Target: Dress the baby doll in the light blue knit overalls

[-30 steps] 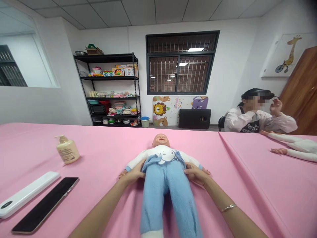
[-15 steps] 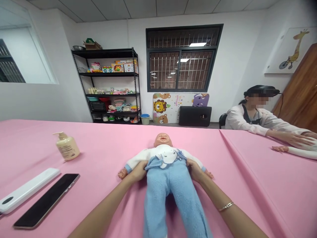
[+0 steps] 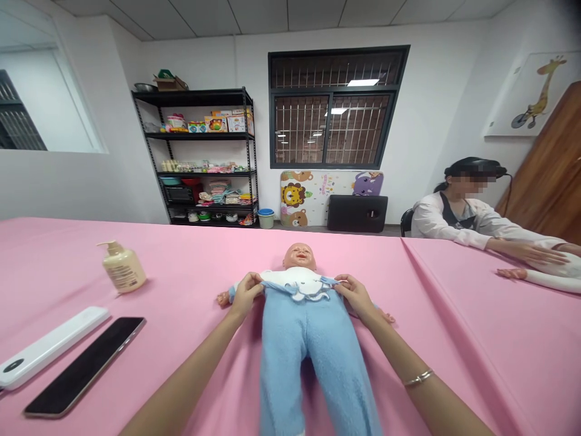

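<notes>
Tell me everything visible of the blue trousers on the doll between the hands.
The blue trousers look fleecy, with two slightly parted legs running to the picture's lower edge. They cover the lower body of the doll, which lies face up on the pink cloth. At the waist, blue fabric gathers beside a white shape; the left hand and right hand each pinch it, one per side.

Left hand (image 3: 249,292): pinching | right hand (image 3: 356,295): pinching, level with left, apart from it | left forearm (image 3: 195,369), right forearm (image 3: 411,360): bare, extended forward, slanting inward, well apart
</notes>
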`<state>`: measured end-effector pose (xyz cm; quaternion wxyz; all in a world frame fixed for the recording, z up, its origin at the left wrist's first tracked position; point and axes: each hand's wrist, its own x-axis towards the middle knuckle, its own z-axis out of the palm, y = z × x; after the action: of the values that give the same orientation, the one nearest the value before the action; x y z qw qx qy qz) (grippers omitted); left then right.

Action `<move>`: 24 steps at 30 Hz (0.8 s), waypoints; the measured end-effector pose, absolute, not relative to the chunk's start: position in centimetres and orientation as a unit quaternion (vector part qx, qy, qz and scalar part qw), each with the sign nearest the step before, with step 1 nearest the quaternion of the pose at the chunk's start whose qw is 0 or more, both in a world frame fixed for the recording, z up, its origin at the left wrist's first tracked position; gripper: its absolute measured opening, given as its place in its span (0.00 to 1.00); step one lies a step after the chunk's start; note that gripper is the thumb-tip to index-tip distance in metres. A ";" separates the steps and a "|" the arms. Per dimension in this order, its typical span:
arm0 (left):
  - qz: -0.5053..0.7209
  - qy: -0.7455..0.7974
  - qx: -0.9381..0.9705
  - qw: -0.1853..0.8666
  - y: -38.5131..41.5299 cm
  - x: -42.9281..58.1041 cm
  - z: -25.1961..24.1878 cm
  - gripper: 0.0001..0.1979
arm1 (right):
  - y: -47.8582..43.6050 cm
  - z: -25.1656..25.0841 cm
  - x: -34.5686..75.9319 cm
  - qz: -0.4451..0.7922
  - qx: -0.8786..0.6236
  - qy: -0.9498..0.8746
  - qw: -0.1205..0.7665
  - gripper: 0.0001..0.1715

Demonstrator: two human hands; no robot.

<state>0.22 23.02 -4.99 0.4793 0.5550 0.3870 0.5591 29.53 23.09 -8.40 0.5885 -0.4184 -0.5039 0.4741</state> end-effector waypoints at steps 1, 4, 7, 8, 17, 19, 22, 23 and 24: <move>0.575 0.400 0.542 0.464 23.1 0.4 -5.1 0.13 | 23.1 -8.5 29.3 0.455 -0.428 -0.509 0.593 0.32; 0.605 0.465 0.532 0.367 23.4 0.4 -5.9 0.12 | 22.9 -8.6 28.6 0.395 -0.459 -0.516 0.607 0.34; 0.604 0.520 0.539 0.272 23.7 0.0 -6.6 0.06 | 22.7 -8.8 28.3 0.363 -0.479 -0.509 0.617 0.33; 0.602 0.534 0.540 0.248 23.8 -0.2 -6.7 0.04 | 22.7 -8.8 28.3 0.351 -0.484 -0.505 0.623 0.32; 0.531 0.457 0.698 0.148 21.4 2.0 -6.5 0.09 | 19.5 -5.5 25.6 0.069 -0.464 -0.689 0.552 0.14; 0.479 0.423 0.757 0.137 21.3 2.7 -7.0 0.11 | 18.8 -5.4 24.6 0.038 -0.425 -0.768 0.478 0.14; 0.431 0.423 0.791 0.096 21.8 3.1 -8.2 0.15 | 18.8 -6.4 23.9 0.056 -0.416 -0.820 0.389 0.20; 0.426 0.436 0.788 0.083 21.9 3.1 -8.7 0.17 | 19.1 -6.7 23.8 0.067 -0.424 -0.821 0.376 0.23; 0.425 0.451 0.782 0.071 22.1 3.1 -9.1 0.19 | 19.5 -7.0 23.9 0.077 -0.434 -0.818 0.370 0.25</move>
<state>3.11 22.06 -9.05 0.0712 0.7817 0.4507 0.4251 23.94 19.50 -7.04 0.3699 -0.4339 -0.8179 0.0773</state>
